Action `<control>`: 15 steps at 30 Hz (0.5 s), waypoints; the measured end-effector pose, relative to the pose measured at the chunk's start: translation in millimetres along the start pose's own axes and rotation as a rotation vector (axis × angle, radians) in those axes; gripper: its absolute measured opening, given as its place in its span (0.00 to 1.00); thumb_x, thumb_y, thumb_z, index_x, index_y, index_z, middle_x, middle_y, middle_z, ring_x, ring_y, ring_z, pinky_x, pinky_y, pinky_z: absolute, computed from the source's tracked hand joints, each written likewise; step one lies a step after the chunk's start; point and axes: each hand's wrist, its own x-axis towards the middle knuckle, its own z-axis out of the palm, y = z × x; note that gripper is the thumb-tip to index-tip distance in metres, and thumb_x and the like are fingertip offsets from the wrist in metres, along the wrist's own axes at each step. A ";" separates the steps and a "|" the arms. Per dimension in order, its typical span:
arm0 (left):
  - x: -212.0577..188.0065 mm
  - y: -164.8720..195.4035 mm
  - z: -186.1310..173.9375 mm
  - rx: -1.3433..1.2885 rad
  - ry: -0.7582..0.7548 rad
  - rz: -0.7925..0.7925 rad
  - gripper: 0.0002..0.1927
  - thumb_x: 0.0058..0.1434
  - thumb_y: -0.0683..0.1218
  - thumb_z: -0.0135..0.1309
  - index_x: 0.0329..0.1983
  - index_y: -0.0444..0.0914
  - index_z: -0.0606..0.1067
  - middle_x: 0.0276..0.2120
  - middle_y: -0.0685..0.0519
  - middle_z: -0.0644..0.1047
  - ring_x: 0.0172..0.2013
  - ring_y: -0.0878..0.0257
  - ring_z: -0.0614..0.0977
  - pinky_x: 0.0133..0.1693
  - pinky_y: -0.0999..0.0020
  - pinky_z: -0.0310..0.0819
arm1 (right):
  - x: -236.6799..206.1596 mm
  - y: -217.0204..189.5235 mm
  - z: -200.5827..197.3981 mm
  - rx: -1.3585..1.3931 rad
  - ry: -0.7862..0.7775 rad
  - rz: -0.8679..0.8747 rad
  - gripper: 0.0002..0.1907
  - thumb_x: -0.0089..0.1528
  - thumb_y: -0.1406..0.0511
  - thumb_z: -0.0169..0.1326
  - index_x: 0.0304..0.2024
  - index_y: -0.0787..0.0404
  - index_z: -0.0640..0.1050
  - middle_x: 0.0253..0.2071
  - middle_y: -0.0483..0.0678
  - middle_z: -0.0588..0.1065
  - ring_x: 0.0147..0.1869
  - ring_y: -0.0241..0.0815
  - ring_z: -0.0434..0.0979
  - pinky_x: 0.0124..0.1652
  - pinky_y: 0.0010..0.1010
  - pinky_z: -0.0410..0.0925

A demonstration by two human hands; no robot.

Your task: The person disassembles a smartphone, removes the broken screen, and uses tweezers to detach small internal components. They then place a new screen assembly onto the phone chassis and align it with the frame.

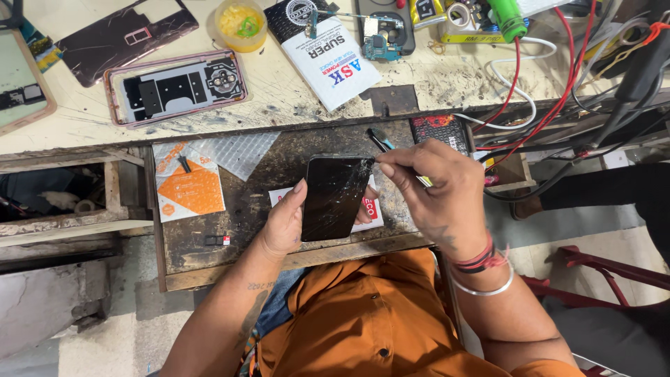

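Note:
A black phone (335,197) with a cracked screen at its top right corner lies on a dark, worn pull-out board (230,209). My left hand (285,222) grips the phone along its left edge, with fingers showing under its right side. My right hand (434,190) holds a thin pointed tool (380,139) with a blue-green end, its tip touching the phone's cracked top right corner. A white and red card (371,207) lies under the phone.
On the pale bench behind lie an opened pink-framed phone shell (178,87), a dark back cover (125,35), a yellow tub (241,24), a white packet (331,66), circuit parts and red and white wires (520,91). An orange packet (190,188) lies at the board's left.

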 end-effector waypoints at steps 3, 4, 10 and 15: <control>-0.4 0.2 3.0 -0.016 0.028 -0.052 0.45 0.73 0.68 0.37 0.75 0.26 0.59 0.65 0.35 0.72 0.56 0.50 0.79 0.60 0.55 0.72 | 5.0 10.9 -8.8 0.052 -0.110 0.026 0.05 0.60 0.69 0.67 0.38 0.61 0.83 0.34 0.47 0.80 0.34 0.41 0.81 0.34 0.29 0.70; -0.2 0.6 3.9 0.006 0.011 -0.042 0.45 0.73 0.69 0.38 0.74 0.26 0.60 0.64 0.35 0.72 0.56 0.50 0.79 0.60 0.55 0.72 | 6.2 14.6 -11.6 0.092 -0.158 0.033 0.05 0.60 0.68 0.67 0.38 0.61 0.83 0.34 0.47 0.80 0.35 0.40 0.81 0.35 0.29 0.71; 3.0 5.8 5.2 0.166 -0.070 -0.003 0.48 0.70 0.72 0.45 0.76 0.30 0.60 0.59 0.38 0.75 0.55 0.53 0.80 0.62 0.56 0.74 | 4.7 27.9 -21.5 0.266 -0.348 0.148 0.06 0.59 0.66 0.66 0.36 0.63 0.82 0.32 0.47 0.81 0.34 0.36 0.79 0.36 0.26 0.71; 3.4 10.1 0.6 0.417 -0.115 0.074 0.48 0.71 0.72 0.46 0.76 0.29 0.62 0.57 0.40 0.79 0.59 0.53 0.80 0.66 0.58 0.71 | 1.4 29.7 -23.0 0.268 -0.382 0.112 0.07 0.60 0.66 0.66 0.36 0.62 0.82 0.32 0.46 0.80 0.34 0.36 0.79 0.36 0.26 0.71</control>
